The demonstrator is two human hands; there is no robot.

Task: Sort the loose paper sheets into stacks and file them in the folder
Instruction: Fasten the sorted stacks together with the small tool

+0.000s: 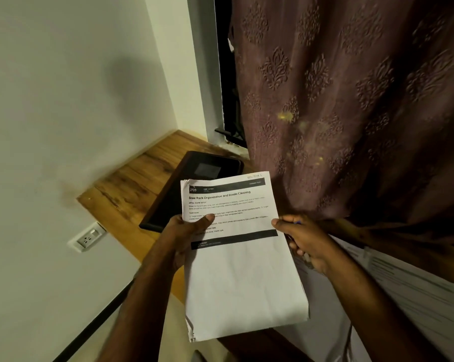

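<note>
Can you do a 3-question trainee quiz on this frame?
1. True or false: both hands grip the paper stack.
2. What lies on the wooden shelf behind the stack? A) dark folder B) mug C) laptop
3. Fill in: the top sheet's title reads "Shoe Rack Organization and Insole ____".

Key:
1. True. The left hand has its thumb on the top sheet; the right hand holds the other edge.
2. A, the dark folder.
3. Cleaning.
</note>
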